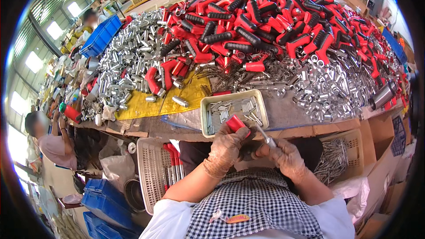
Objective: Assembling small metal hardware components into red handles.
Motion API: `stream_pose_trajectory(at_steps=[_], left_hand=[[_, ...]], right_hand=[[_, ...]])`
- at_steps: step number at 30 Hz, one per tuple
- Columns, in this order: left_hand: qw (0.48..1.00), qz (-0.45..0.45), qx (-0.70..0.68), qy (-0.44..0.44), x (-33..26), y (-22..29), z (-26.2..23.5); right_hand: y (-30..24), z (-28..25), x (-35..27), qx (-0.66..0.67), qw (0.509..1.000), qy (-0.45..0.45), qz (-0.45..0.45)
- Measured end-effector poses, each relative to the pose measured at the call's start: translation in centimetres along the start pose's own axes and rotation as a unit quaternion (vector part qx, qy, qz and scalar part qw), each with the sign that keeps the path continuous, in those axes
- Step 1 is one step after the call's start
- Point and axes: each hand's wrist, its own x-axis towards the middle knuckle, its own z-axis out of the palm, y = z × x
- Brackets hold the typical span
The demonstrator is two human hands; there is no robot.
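My gloved left hand [224,149] is closed round a red plastic handle [236,123], whose far end sticks out past the fingers. In my gloved right hand [287,156] is a thin metal rod [260,129] with a silver sleeve [270,142] at its near end; the rod slants up and left. The two hands are close together over my lap, at the table's near edge. Just beyond them stands a cream tray [204,114] holding small silver pins [218,117] and a few loose rods. Between the hands, a dark part is too shaded to make out.
A large heap of red-and-black handles [252,31] covers the table's back. Silver sleeves [128,57] lie left, metal rings [325,90] right, a yellow cloth [146,106] between. White baskets hold red-handled rods [172,159] and metal rods [332,161]. Another person [55,144] works at far left.
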Motion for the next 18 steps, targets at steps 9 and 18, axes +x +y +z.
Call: stream_pose_trajectory(at_steps=[9, 18], left_hand=[[0.992, -0.059, 0.067, -0.091, -1.2, -0.2, 1.2], [0.988, 0.077, 0.079, -0.106, -2.6, -1.2, -0.1]], right_hand=[[-1.0, 2.2, -1.0, -0.053, 0.999, 0.009, -0.007], [-1.9, 1.5, -1.1, -0.062, 0.996, -0.055, 0.036]])
